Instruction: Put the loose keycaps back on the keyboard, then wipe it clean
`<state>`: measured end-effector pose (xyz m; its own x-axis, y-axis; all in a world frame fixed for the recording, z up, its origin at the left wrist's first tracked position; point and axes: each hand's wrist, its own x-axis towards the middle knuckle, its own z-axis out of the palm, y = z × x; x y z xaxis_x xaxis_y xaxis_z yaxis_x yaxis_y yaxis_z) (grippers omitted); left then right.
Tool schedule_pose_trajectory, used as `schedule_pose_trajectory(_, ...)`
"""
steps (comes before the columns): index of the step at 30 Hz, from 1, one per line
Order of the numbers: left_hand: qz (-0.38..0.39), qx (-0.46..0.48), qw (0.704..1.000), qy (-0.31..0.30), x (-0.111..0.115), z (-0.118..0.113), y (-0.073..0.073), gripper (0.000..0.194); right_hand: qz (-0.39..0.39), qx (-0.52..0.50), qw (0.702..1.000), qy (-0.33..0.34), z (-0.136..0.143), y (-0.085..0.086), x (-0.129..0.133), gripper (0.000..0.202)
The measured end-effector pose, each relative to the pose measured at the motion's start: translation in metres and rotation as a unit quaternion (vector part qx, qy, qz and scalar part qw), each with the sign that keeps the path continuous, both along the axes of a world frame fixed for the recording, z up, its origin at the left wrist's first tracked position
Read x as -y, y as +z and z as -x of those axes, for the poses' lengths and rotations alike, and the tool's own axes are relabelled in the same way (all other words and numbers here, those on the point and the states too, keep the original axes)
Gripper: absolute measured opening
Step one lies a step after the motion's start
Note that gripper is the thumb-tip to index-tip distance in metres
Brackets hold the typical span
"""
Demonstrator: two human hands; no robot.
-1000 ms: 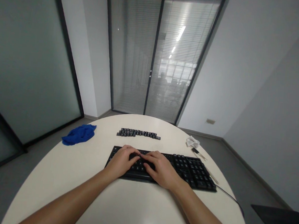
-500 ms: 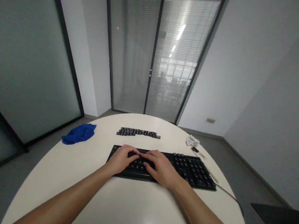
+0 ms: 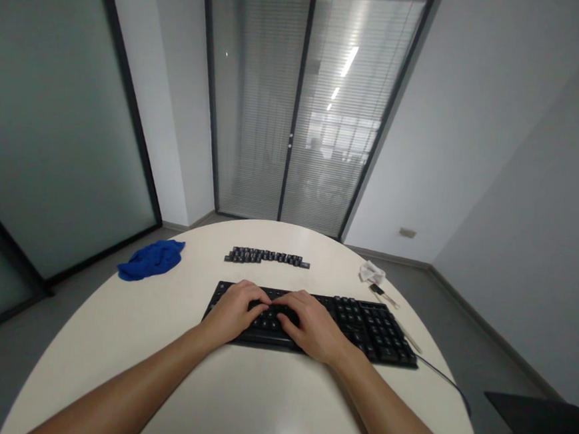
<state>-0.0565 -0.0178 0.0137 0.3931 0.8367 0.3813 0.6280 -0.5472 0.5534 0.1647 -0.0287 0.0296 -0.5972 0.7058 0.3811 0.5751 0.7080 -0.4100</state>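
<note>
A black keyboard lies flat on the table, its number pad on the right. My left hand rests over its left half, with thumb and index fingertip drawn together; whatever is between them is too small to make out. Beside it, my right hand reaches over the middle of the keys, fingers stretched toward the left fingertips and thumb apart from the index finger. The two hands' fingertips meet or nearly meet above the upper key rows. Beyond the keyboard, loose black keycaps are laid out in rows.
A crumpled blue cloth lies at the table's left edge. At the right edge are a white tissue and a small black-ended tool. The keyboard cable runs off the right side of the round table. A chair stands at lower right.
My left hand has shifted very slightly, its thumb and index fingertip still close together. The right hand and the keyboard stay almost the same; the view has moved a little.
</note>
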Motion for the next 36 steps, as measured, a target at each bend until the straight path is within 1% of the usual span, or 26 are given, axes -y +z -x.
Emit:
schedule_pose_trajectory(8,-0.049,-0.036,0.998,0.0,0.012,-0.005,0.007,0.018,-0.006,0.017,1.0,-0.005,0.0,0.001,0.002,0.027)
schedule_pose_trajectory(14,-0.073,-0.052,0.995,0.038,0.016,-0.005,0.009,0.021,-0.028,0.051,0.998,-0.002,0.0,0.003,0.003,0.026)
schedule_pose_trajectory(16,-0.079,-0.07,0.994,0.038,0.017,-0.003,0.01,0.022,-0.034,0.068,0.997,0.001,0.001,0.004,0.004,0.026)
schedule_pose_trajectory(18,-0.08,-0.093,0.992,0.024,0.017,-0.001,0.012,0.024,-0.038,0.088,0.995,0.002,0.002,0.007,0.006,0.026)
schedule_pose_trajectory(23,-0.058,-0.155,0.986,-0.035,0.02,0.007,0.021,0.031,-0.046,0.12,0.992,-0.012,0.007,0.015,0.013,0.028)
schedule_pose_trajectory(28,-0.024,-0.182,0.982,-0.048,0.027,0.011,0.037,0.031,-0.05,0.132,0.99,-0.015,0.009,0.017,0.018,0.039)
schedule_pose_trajectory(30,-0.01,-0.181,0.982,-0.058,0.029,0.014,0.043,0.037,-0.05,0.134,0.99,-0.01,0.008,0.015,0.018,0.047)
schedule_pose_trajectory(32,0.0,-0.176,0.982,-0.069,0.031,0.017,0.046,0.049,-0.05,0.135,0.989,-0.007,0.007,0.012,0.017,0.056)
schedule_pose_trajectory(36,0.014,-0.168,0.982,-0.082,0.031,0.022,0.046,0.072,-0.045,0.133,0.99,-0.01,0.006,0.01,0.017,0.06)
